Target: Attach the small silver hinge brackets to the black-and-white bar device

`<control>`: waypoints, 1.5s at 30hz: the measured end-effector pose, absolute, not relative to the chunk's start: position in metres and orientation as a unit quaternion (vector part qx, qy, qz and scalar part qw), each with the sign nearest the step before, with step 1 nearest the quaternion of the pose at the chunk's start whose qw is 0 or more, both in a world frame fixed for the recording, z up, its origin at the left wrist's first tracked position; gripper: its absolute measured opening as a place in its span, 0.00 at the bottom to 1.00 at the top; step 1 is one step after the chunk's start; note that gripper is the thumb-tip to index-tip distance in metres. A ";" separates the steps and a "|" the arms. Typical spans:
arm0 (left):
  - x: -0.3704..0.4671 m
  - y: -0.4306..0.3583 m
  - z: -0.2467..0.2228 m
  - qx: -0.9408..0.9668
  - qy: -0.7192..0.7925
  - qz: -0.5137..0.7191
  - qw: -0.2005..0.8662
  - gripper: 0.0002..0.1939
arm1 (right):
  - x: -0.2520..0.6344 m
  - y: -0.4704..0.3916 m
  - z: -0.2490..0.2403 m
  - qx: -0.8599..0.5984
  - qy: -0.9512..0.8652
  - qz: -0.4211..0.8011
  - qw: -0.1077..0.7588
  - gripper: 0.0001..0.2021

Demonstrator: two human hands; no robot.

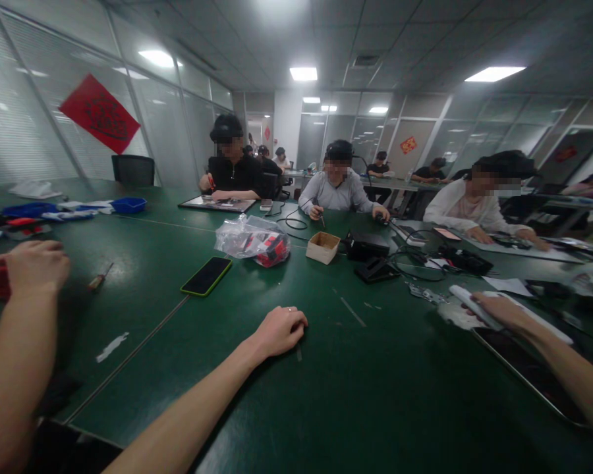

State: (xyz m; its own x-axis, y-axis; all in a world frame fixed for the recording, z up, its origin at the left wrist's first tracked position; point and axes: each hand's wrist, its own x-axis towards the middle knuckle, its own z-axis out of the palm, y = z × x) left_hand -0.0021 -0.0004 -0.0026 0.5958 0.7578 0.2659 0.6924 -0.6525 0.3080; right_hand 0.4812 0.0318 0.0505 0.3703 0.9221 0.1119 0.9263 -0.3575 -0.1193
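My left hand rests on the green table with its fingers curled in. A ring shows on one finger, and no held thing is visible. Far to the right, my right hand has its fingers round a long white piece whose kind I cannot make out. Crumpled whitish material lies beside it. Just below that hand is a dark flat panel with a silver rim, partly covered by my forearm. Beyond my left hand lies a phone in a green case.
A co-worker's hand at left grips something red. A screwdriver, a clear bag with red items, an open carton and black boxes stand on the table. Cables trail at right. Several people work across from me.
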 end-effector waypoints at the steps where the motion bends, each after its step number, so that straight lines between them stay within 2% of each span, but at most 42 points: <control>1: -0.002 0.000 -0.003 0.889 0.408 0.193 0.085 0.10 | 0.479 0.028 0.049 -0.818 -0.569 0.022 0.082 0.23; 3: -0.002 -0.001 -0.003 0.887 0.408 0.200 0.082 0.09 | 0.468 0.019 0.044 -0.801 -0.582 0.101 0.093 0.23; 5: -0.002 -0.001 -0.002 0.885 0.407 0.208 0.083 0.09 | 0.446 0.007 0.040 -0.777 -0.594 0.175 0.117 0.19; 7: -0.002 -0.003 -0.001 0.884 0.406 0.216 0.087 0.09 | 0.410 -0.008 0.039 -0.753 -0.624 0.181 0.105 0.14; 11: -0.002 -0.006 0.003 0.879 0.413 0.221 0.092 0.08 | 0.315 -0.039 0.039 -0.716 -0.664 0.198 0.083 0.17; 18: 0.000 -0.014 0.008 0.895 0.392 0.192 0.087 0.13 | 0.211 -0.061 0.029 -0.607 -0.723 0.287 0.159 0.19; 23: 0.006 -0.016 0.005 0.906 0.377 0.171 0.083 0.07 | 0.209 -0.052 0.026 -0.554 -0.761 0.268 0.206 0.16; 30: 0.009 -0.013 0.000 0.897 0.397 0.177 0.082 0.09 | 0.237 -0.041 0.001 -0.483 -0.826 0.176 0.233 0.13; 34: 0.012 -0.013 0.002 0.893 0.405 0.178 0.084 0.09 | 0.238 -0.041 -0.006 -0.489 -0.822 0.148 0.252 0.13; 45: 0.012 -0.011 0.001 0.893 0.396 0.191 0.098 0.08 | 0.240 -0.042 -0.001 -0.461 -0.827 0.148 0.284 0.10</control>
State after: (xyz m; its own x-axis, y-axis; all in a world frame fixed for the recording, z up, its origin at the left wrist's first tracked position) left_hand 0.0115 -0.0111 0.0013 0.6141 0.7441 0.2632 0.6693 -0.6677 0.3260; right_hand 0.2397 -0.0424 -0.0012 -0.4131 0.8473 0.3339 0.6787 0.5309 -0.5074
